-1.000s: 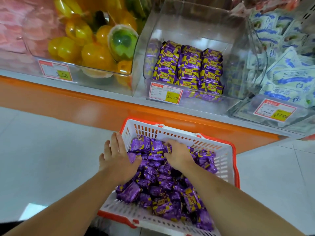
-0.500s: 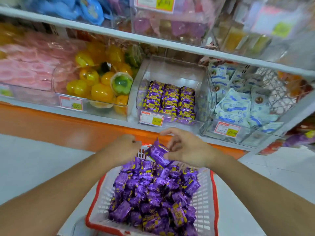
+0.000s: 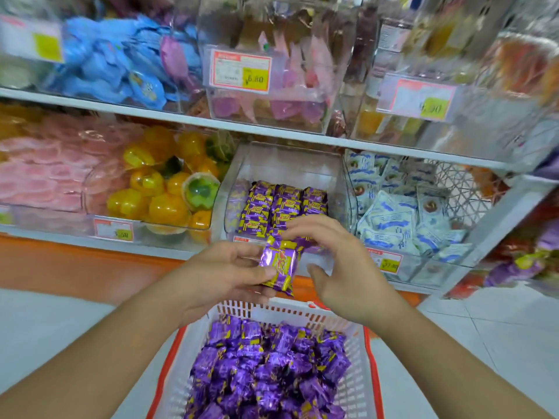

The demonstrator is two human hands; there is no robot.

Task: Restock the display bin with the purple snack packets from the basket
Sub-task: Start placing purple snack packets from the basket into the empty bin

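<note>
My left hand (image 3: 223,273) grips a purple snack packet (image 3: 279,264) with yellow print, thumb pressed on its face, above the basket's far rim. My right hand (image 3: 341,267) hovers beside it, fingertips touching the packet's top end, thumb held apart. Below, the white basket with a red rim (image 3: 272,309) holds a heap of several purple packets (image 3: 266,367). Straight ahead on the lower shelf, the clear display bin (image 3: 290,164) contains neat rows of the same purple packets (image 3: 281,207), with empty space above them.
A bin of yellow jelly cups (image 3: 160,192) stands left of the display bin, and a bin of white-and-blue packets (image 3: 393,213) stands right of it. The upper shelf (image 3: 272,131) overhangs the bins. An orange shelf base (image 3: 75,267) meets the pale tiled floor.
Both hands rose out of the basket toward the shelf. The packet pinched by my right hand now sits in my left hand's grip. The view tilted upward.
</note>
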